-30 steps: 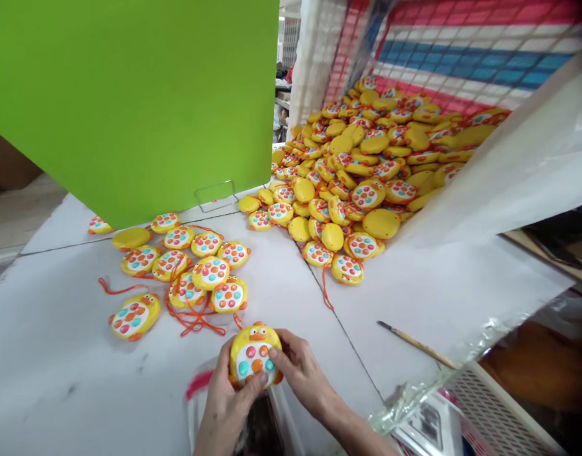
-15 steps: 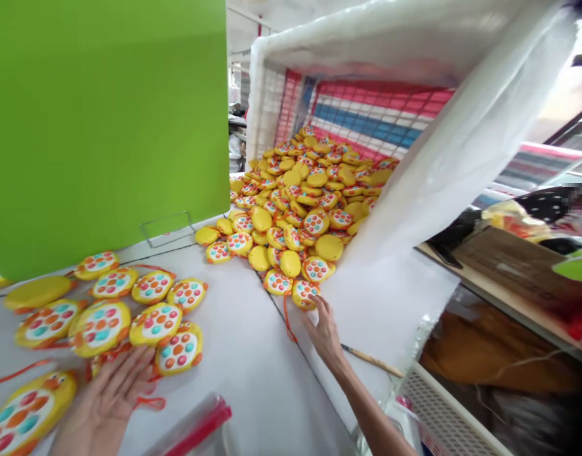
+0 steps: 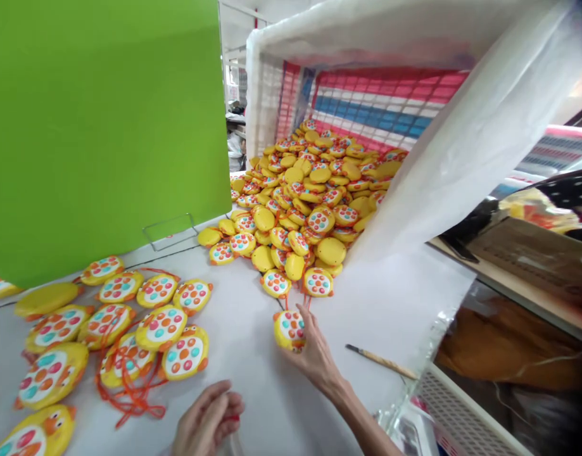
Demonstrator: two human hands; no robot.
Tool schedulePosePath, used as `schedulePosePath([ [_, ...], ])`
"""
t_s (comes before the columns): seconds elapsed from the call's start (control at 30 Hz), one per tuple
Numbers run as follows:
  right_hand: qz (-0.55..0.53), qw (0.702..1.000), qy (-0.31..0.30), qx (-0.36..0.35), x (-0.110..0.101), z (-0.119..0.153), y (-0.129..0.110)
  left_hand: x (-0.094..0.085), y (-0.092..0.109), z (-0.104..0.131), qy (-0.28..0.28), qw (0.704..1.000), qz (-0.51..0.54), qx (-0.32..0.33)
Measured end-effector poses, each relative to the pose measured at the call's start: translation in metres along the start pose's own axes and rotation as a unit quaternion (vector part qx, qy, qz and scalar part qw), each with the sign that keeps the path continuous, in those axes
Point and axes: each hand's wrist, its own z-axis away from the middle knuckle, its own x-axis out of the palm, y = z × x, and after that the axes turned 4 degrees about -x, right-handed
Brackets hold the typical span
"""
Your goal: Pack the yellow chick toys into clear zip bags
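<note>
My right hand (image 3: 314, 358) is closed on a yellow duck-shaped toy (image 3: 289, 329) with a white face of coloured round buttons. Fingers cover its right side, and an orange cord runs from it towards the pile. At the bottom centre, my left hand (image 3: 209, 418) has its fingers closed together. A bit of red edging and clear plastic shows at its fingertips, apparently a plastic bag (image 3: 234, 443), mostly hidden. To the left of that hand lie several more duck toys (image 3: 185, 354), with tangled orange cords (image 3: 129, 399) among them.
A large pile of the same toys (image 3: 319, 190) spills from a tipped, white-lined basket (image 3: 262, 95). A green board (image 3: 105, 126) stands at left, with a wire frame (image 3: 170, 231) by its foot. A wooden-handled tool (image 3: 380, 361) lies right of my right arm.
My right hand has drawn a toy out of the pile towards me. My left hand has moved right from the laid-out toys and closed at the red-edged plastic.
</note>
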Motion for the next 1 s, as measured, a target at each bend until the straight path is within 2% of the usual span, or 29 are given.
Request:
schedulePosePath([
  [0.13, -0.063, 0.990, -0.098, -0.085, 0.013, 0.036, -0.039, 0.032, 0.000, 0.007, -0.042, 0.997, -0.044, 0.045],
  [0.23, -0.138, 0.972, -0.159, -0.102, 0.016, 0.045, -0.056, 0.035, 0.007, 0.007, -0.076, 0.995, -0.041, 0.045],
  [0.33, -0.295, 0.944, -0.146, -0.023, 0.017, 0.044, -0.063, 0.027, 0.011, 0.011, -0.101, 0.993, -0.019, 0.052],
  [0.43, -0.430, 0.888, -0.138, 0.080, 0.018, 0.041, -0.068, 0.021, 0.008, 0.018, -0.115, 0.991, 0.025, 0.062],
  [0.5, -0.467, 0.864, -0.155, 0.102, 0.018, 0.040, -0.072, 0.020, 0.006, 0.022, -0.105, 0.992, 0.045, 0.062],
  [0.6, -0.494, 0.845, -0.183, 0.087, 0.016, 0.042, -0.075, 0.020, 0.004, 0.027, -0.086, 0.994, 0.044, 0.055],
  [0.67, -0.489, 0.848, -0.193, 0.068, 0.014, 0.045, -0.076, 0.020, 0.003, 0.029, -0.081, 0.995, 0.034, 0.055],
  [0.83, -0.329, 0.931, -0.156, 0.013, 0.005, 0.052, -0.079, 0.017, 0.007, 0.034, -0.098, 0.991, -0.043, 0.080],
  [0.9, -0.290, 0.940, -0.177, -0.025, -0.002, 0.052, -0.083, 0.014, 0.012, 0.036, -0.120, 0.981, -0.117, 0.095],
  [1.0, -0.257, 0.932, -0.248, -0.065, -0.011, 0.048, -0.089, 0.011, 0.020, 0.038, -0.130, 0.958, -0.221, 0.126],
])
